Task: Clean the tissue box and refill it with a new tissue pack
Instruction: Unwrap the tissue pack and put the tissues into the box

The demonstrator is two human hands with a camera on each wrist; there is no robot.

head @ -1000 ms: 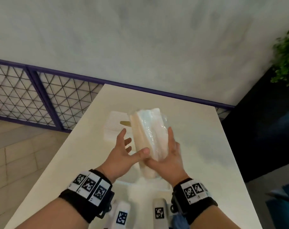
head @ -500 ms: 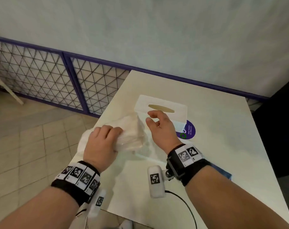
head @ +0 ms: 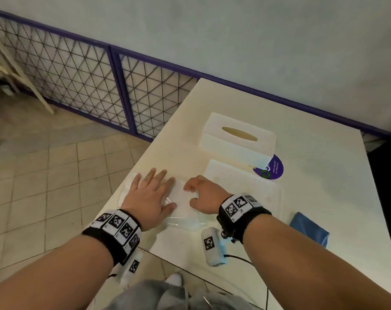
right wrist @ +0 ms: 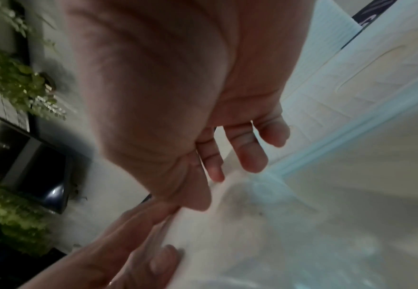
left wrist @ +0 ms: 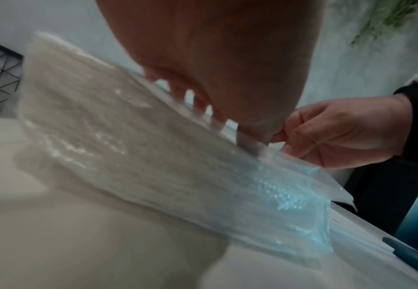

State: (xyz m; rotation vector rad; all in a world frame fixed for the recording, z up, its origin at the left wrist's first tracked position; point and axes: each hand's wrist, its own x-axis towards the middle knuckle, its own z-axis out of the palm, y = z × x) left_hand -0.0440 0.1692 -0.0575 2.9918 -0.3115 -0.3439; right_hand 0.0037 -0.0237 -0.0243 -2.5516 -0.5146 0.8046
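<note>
Nearest, at 6 o'clock by the table's (head: 313,166) front edge: 2 hands on 1 clear-plastic-wrapped white tissue pack (head: 183,198), which lies flat on the cream tabletop at the near-left corner. Left hand (head: 149,193) lies flat on the pack, fingers straight & spread, pressing it down, not gripping. Right hand (head: 203,198), at the pack's 3 o'clock end, has fingers curled; the left wrist view shows thumb & fingertips (left wrist: 289,135) at the loose film edge there, apparently pinching it, but blur leaves it unsure.

Step in hand, prob.: opening the wrapper so the tissues can come out. To do it well: keep the left palm's weight on the stack so it doesn't slide off the near-left edge, pull the film w/ the right hand away from the stack, low & slow, so sheets don't drag out or tear.

At 4 o'clock: 1 folded blue cloth (head: 308,229). Just beyond the hands at 1 o'clock: 1 flat white ribbed panel (head: 241,184), likely the box's base. Farther, at 12–1 o'clock: 1 white rectangular tissue box cover w/ oval slot (head: 239,139), upright, apart from the pack, overlapping 1 round purple sticker (head: 272,168). Farthest: purple-framed mesh fence (head: 78,74).
</note>
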